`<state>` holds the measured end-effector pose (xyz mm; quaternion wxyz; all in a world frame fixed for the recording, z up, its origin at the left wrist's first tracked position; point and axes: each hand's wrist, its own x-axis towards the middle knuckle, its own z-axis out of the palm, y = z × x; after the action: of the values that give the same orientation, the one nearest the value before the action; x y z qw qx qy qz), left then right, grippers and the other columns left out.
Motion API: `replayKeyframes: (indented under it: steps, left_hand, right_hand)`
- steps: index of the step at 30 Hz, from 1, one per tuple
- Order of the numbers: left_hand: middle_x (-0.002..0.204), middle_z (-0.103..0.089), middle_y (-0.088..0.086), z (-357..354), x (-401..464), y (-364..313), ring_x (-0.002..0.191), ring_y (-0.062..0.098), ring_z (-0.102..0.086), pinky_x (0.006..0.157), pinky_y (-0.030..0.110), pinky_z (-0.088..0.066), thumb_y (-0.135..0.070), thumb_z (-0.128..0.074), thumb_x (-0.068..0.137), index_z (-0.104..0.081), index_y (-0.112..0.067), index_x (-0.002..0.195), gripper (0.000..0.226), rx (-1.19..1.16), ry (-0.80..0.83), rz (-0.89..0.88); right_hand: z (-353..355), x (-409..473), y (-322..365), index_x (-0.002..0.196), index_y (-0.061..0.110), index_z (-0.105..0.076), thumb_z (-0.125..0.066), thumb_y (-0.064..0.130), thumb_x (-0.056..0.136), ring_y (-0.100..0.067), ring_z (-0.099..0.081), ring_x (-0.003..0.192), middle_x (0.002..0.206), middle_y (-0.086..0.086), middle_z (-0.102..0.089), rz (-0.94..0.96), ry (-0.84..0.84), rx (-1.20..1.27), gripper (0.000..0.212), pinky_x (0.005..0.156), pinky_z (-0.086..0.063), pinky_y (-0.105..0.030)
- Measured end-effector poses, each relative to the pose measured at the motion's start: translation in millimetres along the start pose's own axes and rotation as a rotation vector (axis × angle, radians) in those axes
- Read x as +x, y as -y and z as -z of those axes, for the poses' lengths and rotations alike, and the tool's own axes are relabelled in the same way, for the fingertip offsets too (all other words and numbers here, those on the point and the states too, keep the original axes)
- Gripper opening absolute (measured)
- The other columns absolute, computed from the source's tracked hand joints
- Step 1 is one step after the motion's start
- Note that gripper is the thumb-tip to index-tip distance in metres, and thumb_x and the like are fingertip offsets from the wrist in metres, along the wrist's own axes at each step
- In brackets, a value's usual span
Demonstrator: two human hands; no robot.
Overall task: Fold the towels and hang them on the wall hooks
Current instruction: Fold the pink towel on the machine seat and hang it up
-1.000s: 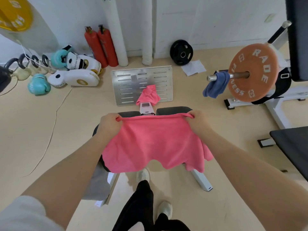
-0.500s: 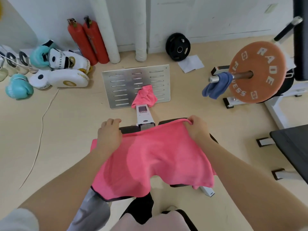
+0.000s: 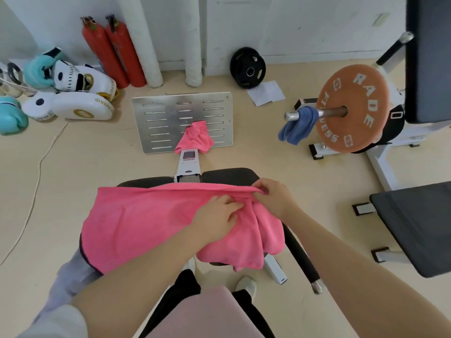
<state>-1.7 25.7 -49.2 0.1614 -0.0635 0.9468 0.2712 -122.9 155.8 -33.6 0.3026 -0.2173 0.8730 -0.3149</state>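
head cam, fwd-down, close over bench (image 3: 229,174)

A towel (image 3: 151,223) lies spread over the desk (image 3: 229,174) in the middle, with the left hand (image 3: 217,220) resting flat on its right part and the right hand (image 3: 273,198) pinching its far right edge just beside it. Behind the desk a slotted plate (image 3: 161,120) lies on the floor with a second towel (image 3: 196,137) bunched on its near edge, and two cylinders (image 3: 114,50) lean on the wall behind and to the left. A weight disc (image 3: 247,68) leans on the wall right of the plate, and farther right a third towel (image 3: 297,125) hangs on a barbell (image 3: 302,114) in front of its plate (image 3: 353,108).
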Motion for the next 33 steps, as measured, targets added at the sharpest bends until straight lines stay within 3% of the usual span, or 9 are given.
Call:
replayKeyframes:
  steps: [3, 11, 15, 17, 20, 24, 28, 30, 33]
  left_hand:
    - [0.139, -0.038, -0.001, -12.9, -5.3, -15.2, 0.123, 0.022, -0.034, 0.098, 0.033, -0.040, -0.030, -0.037, 0.096, -0.037, -0.029, 0.140, 0.044, 0.121, -0.030, 0.078]
    - [0.158, -0.004, 0.005, -48.0, -17.5, -47.1, 0.145, 0.026, -0.005, 0.117, 0.039, -0.008, -0.033, -0.040, 0.095, -0.013, -0.032, 0.148, 0.059, 0.256, -0.027, 0.270]
    - [0.158, -0.002, 0.004, -54.8, -18.2, -54.9, 0.146, 0.025, -0.001, 0.117, 0.040, -0.004, -0.033, -0.043, 0.093, -0.012, -0.034, 0.148, 0.062, 0.282, -0.058, 0.328]
    - [0.158, -0.003, 0.006, -54.7, -15.1, -56.2, 0.145, 0.026, -0.002, 0.117, 0.041, -0.006, -0.033, -0.046, 0.091, -0.014, -0.034, 0.147, 0.065, 0.257, -0.057, 0.352]
    - [0.158, -0.002, 0.008, -59.3, -14.6, -57.0, 0.145, 0.028, -0.003, 0.117, 0.042, -0.009, -0.032, -0.049, 0.088, -0.011, -0.033, 0.148, 0.071, 0.288, -0.044, 0.378]
    - [0.158, -0.004, 0.008, -57.9, -16.8, -57.4, 0.145, 0.028, -0.006, 0.117, 0.042, -0.010, -0.030, -0.052, 0.087, -0.010, -0.031, 0.148, 0.074, 0.275, -0.038, 0.355]
    - [0.152, -0.029, 0.005, -25.9, -29.3, -63.1, 0.140, 0.022, -0.028, 0.112, 0.031, -0.022, -0.016, -0.047, 0.094, -0.034, -0.020, 0.143, 0.050, -0.260, -0.082, 0.318]
    - [0.136, -0.047, 0.002, -4.7, -48.2, -72.0, 0.126, 0.015, -0.042, 0.099, 0.021, -0.032, -0.018, -0.044, 0.097, -0.046, -0.017, 0.134, 0.037, -0.575, -0.214, 0.329]
    - [0.107, -0.059, -0.002, 15.1, -70.0, -74.7, 0.105, 0.013, -0.043, 0.073, 0.015, -0.038, -0.034, -0.031, 0.100, -0.058, -0.009, 0.117, 0.040, -1.040, -0.373, 0.381]
  right_hand:
    - [11.3, -9.6, -15.3, 0.085, 0.011, -0.063, -0.065, 0.021, 0.080, -0.013, -0.048, 0.072, 0.074, 0.004, -0.055, -0.035, 0.118, -0.051, 0.011, 0.062, -0.038, -0.023]
    - [42.5, -43.2, -59.5, 0.080, 0.011, -0.053, -0.061, 0.019, 0.084, -0.017, -0.043, 0.071, 0.072, 0.001, -0.048, -0.037, 0.194, -0.154, 0.012, 0.056, -0.030, -0.023]
    - [63.8, -57.4, -63.7, 0.082, 0.011, -0.053, -0.058, 0.024, 0.088, -0.015, -0.044, 0.066, 0.069, 0.004, -0.049, -0.017, 0.151, -0.122, 0.015, 0.056, -0.033, -0.025]
    - [72.9, -65.7, -56.8, 0.084, 0.011, -0.053, -0.058, 0.024, 0.089, -0.013, -0.046, 0.056, 0.066, -0.001, -0.053, -0.018, 0.166, -0.030, 0.014, 0.054, -0.035, -0.027]
    - [78.3, -80.5, -36.9, 0.086, 0.010, -0.047, -0.053, 0.017, 0.092, -0.006, -0.038, 0.034, 0.056, -0.003, -0.046, -0.056, 0.265, 0.220, 0.011, 0.038, -0.031, -0.020]
    - [69.6, -94.6, -3.9, 0.089, 0.017, -0.044, -0.047, 0.008, 0.095, -0.005, -0.029, 0.032, 0.040, 0.009, -0.036, -0.023, 0.356, 0.529, 0.011, 0.038, -0.035, -0.017]
    - [54.4, -93.9, 22.9, 0.098, 0.019, -0.056, -0.043, 0.006, 0.096, -0.007, -0.034, 0.034, 0.040, 0.008, -0.038, 0.034, 0.426, 0.692, 0.019, 0.047, -0.036, -0.022]
    - [44.4, -89.4, 37.9, 0.101, 0.015, -0.058, -0.041, 0.006, 0.097, -0.007, -0.038, 0.033, 0.042, 0.006, -0.042, 0.054, 0.432, 0.722, 0.020, 0.044, -0.039, -0.018]
    - [26.0, -82.0, 63.3, 0.088, 0.012, -0.061, -0.042, 0.007, 0.097, -0.006, -0.046, 0.036, 0.051, 0.002, -0.053, 0.058, 0.439, 0.757, 0.021, 0.044, -0.045, -0.015]
